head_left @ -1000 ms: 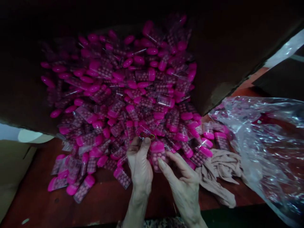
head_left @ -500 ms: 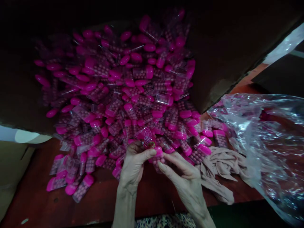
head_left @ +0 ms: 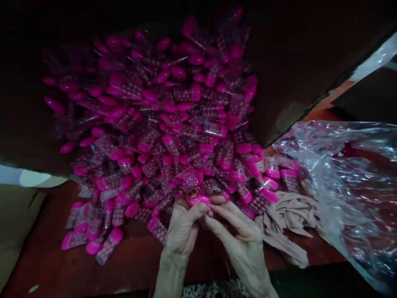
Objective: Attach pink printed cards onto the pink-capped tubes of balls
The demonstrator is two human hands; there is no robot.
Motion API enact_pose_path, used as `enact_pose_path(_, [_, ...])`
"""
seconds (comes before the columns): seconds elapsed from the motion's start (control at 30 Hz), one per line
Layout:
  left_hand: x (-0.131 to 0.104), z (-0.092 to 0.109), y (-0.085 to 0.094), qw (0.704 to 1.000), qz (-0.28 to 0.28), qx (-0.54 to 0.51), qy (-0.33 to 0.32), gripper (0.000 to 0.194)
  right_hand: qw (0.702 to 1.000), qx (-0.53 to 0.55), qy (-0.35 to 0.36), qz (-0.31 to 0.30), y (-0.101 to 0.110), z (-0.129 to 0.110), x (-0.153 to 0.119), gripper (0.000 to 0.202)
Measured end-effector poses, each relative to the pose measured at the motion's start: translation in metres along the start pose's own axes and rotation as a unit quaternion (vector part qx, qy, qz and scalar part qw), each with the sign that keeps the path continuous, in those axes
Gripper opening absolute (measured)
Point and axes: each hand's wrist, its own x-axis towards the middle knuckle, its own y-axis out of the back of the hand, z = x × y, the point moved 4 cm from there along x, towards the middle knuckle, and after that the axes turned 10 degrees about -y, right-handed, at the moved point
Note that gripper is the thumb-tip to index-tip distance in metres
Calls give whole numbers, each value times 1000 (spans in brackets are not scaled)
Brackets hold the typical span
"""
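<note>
The left hand (head_left: 181, 229), at the near edge of the pile (head_left: 161, 120), pinches a pink-capped container (head_left: 201, 201), thumb on its cap. The right hand (head_left: 240, 231), also at the pile's near edge, grips the same container from the right with its fingertips; its body is mostly hidden between the fingers. A printed pink piece (head_left: 189, 179) stands out just beyond the left thumb, over the pile's near part; what holds it is unclear. A crumpled cloth (head_left: 288, 215) lies at the pile's near right corner, and a clear plastic sheet (head_left: 350, 203) right of the pile. Dark walls (head_left: 291, 70) flank the pile, which spills onto the red table (head_left: 124, 265).
</note>
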Motion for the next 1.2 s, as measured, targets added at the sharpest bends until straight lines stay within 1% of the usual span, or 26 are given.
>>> enact_pose_path(0.1, [-2,2,2,1000,-20,6,12,17,1000,-10,6,5,3,1,0,13])
enact_pose_path(0.2, [-4,5,4,999,-32,6,17,16,1000,-2,7,-21,3,2,1,15])
enact_pose_path(0.27, [-5,5,4,999,-43,6,21,16,1000,-5,9,-24,3,3,0,14])
enact_pose_path(0.33, [-6,5,3,998,-49,8,26,15,999,-37,23,-1,2,3,-4,15])
enact_pose_path(0.43, [-8,3,-1,998,-46,0,32,14,991,-92,83,42,-1,-1,-12,23])
enact_pose_path(0.5, [-8,2,-3,999,-23,-23,32,14,986,-106,116,48,-4,-2,-16,26])
enact_pose_path(0.53, [-8,2,-3,999,-4,-37,29,15,985,-112,121,46,-5,-1,-17,26])
enact_pose_path(0.6, [-7,4,-2,997,44,-59,13,18,982,-138,113,58,-6,4,-15,27])
enact_pose_path(0.67, [-7,7,0,993,90,-71,-10,21,980,-162,95,69,-7,8,-11,33])
enact_pose_path(0.73, [-8,10,1,990,110,-77,-32,20,985,-152,81,31,-13,8,-6,30])
enact_pose_path(0.8, [-9,13,-1,992,85,-76,-44,20,990,-114,74,-26,-21,4,-3,21])
enact_pose_path(0.83, [-10,15,-2,994,66,-76,-50,22,992,-96,75,-35,-25,1,-2,19])
enact_pose_path(0.9, [-11,18,-3,994,42,-78,-61,28,994,-79,74,-11,-29,-5,-3,21])
enact_pose_path(0.97, [-12,20,-1,994,40,-76,-64,32,994,-82,64,17,-33,-8,-5,25])
enact_pose_path(1.03, [-13,23,1,996,29,-63,-58,29,994,-83,56,34,-36,-10,-9,29])
enact_pose_path(1.13, [-14,26,5,997,-15,-59,-53,25,995,-62,66,49,-39,-11,-14,32])
enact_pose_path(1.2, [-16,28,9,995,-41,-71,-58,27,996,-42,65,50,-39,-8,-18,33])
